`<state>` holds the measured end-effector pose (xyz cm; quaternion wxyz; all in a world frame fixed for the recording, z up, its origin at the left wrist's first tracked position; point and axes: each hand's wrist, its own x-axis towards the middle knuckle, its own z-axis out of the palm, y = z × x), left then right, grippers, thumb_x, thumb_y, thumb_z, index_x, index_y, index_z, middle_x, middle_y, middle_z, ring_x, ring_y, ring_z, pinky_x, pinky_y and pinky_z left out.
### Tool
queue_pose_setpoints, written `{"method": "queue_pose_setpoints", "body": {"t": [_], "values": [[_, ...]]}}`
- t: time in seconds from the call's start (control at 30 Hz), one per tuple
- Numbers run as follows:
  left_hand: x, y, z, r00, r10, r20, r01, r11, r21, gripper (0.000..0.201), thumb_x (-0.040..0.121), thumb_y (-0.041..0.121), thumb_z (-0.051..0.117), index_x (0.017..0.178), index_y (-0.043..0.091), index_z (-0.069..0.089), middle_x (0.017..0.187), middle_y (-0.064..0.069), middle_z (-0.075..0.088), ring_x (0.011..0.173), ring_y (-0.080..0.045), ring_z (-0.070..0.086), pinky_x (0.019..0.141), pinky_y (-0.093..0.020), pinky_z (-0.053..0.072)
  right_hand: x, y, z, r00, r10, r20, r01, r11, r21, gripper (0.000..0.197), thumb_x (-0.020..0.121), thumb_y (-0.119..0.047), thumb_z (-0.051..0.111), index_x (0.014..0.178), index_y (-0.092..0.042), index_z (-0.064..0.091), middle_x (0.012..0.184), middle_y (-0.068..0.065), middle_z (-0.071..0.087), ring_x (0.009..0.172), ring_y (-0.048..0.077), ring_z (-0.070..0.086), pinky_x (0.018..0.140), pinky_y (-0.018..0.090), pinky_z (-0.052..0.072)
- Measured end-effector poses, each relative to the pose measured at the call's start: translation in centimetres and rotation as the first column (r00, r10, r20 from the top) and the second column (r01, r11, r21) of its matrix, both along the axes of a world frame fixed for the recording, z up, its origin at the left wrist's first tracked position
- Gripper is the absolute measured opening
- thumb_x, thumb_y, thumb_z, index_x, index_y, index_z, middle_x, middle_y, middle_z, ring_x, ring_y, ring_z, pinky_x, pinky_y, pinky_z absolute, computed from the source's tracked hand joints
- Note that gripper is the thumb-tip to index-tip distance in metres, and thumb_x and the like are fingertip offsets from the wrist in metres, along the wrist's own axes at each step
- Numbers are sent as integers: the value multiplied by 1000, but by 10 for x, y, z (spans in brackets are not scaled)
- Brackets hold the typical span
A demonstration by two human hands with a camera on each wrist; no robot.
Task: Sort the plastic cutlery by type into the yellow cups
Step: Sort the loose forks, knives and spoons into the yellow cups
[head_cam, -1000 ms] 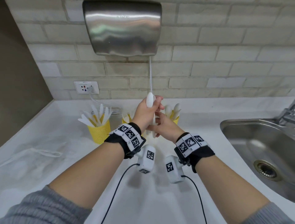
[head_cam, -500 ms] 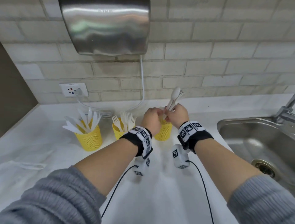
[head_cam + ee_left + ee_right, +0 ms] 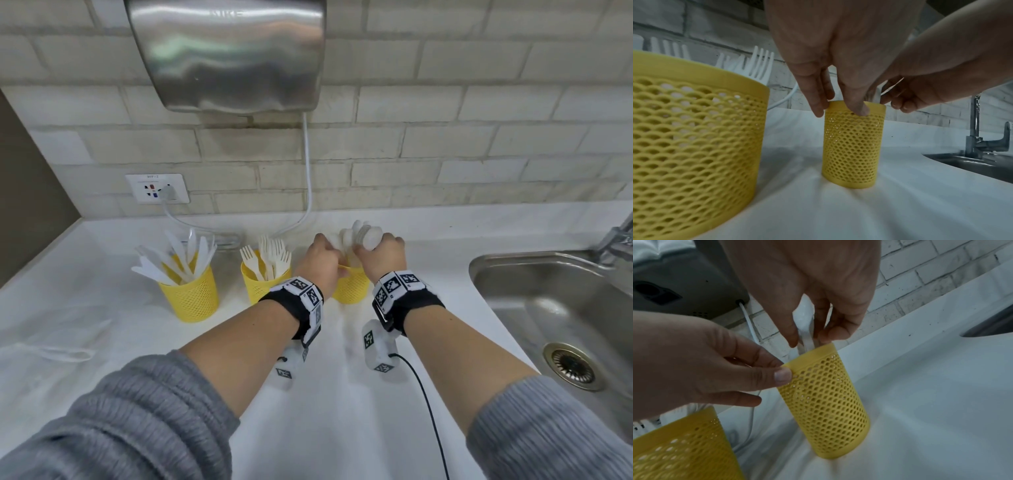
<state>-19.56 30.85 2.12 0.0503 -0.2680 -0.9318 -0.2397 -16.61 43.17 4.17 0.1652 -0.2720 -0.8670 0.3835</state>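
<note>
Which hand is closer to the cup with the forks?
Left. The left hand pinches the rim of the spoon cup, right beside the fork cup. The right hand holds the spoons on that cup's far side.

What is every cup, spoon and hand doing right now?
Spoon cup: upright, rim pinched by left hand.
Spoons: bunched in right hand, handles inside the cup.
Fork cup: upright, holds forks.
Knife cup: upright, holds knives.
Sink: tap not running.

Perforated matt plastic cup [image 3: 853,146]
</note>
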Motion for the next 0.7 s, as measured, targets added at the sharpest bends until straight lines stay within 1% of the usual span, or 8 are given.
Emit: {"method": "queue_pose_setpoints", "body": {"t": [0.13,0.2,0.3,0.37,0.47,0.53,0.6,0.7], "values": [[0,-1,-1,1000,13,22,-13,1000,12,20,88,27,66,103,16,72,116,-8,46,106,-24,53,92,-36,46,3,3,-5,997,-42,-61,39,999,-37,54,79,-16,74,120,3,44,123,20,50,104,35,56,72,30,39],[0,-2,1,999,11,32,-11,1000,-3,20,88,29,66,104,18,71,116,-8,47,107,-24,54,93,-37,46,6,2,-8,998,-35,-61,32,998,-44,62,76,-20,78,121,2,42,124,20,47,102,37,56,73,32,42],[2,-2,7,998,19,61,-19,1000,-8,24,88,28,65,109,17,66,118,-8,48,107,-25,56,93,-38,45,13,-2,-9,986,-64,-157,51,995,-86,66,74,-31,78,121,-1,42,123,16,43,97,36,56,75,36,46],[4,-4,12,997,21,79,-20,1000,-15,27,90,26,62,115,15,62,122,-8,49,108,-26,57,92,-37,45,20,-7,-6,968,-113,-225,96,992,-87,62,77,-35,72,123,-5,42,124,14,40,93,35,57,73,36,48],[13,-17,20,993,-22,113,27,999,-37,32,93,24,57,124,17,59,128,-6,51,114,-25,56,96,-35,43,33,-20,5,936,-162,-313,150,987,-63,49,80,-28,64,119,-7,42,121,11,37,84,33,55,65,34,44],[26,-36,26,992,-44,121,43,999,12,32,94,24,54,126,21,59,128,-3,54,115,-21,56,97,-34,45,42,-34,14,941,-98,-324,89,995,-41,38,82,-22,60,113,-8,45,117,6,37,79,29,52,65,32,41],[42,-67,32,995,-11,97,2,995,97,30,94,23,52,123,24,61,124,1,58,109,-16,59,95,-33,47,47,-55,20,951,24,-309,-37,999,-36,28,83,-19,59,108,-12,50,112,2,41,78,22,49,69,30,39],[67,-130,36,987,140,80,-154,967,203,23,96,31,51,115,30,63,113,11,62,93,-10,62,84,-30,50,52,-99,19,927,261,-271,-289,955,-66,10,84,-18,59,94,-18,57,87,0,53,74,18,52,66,29,43]]}}
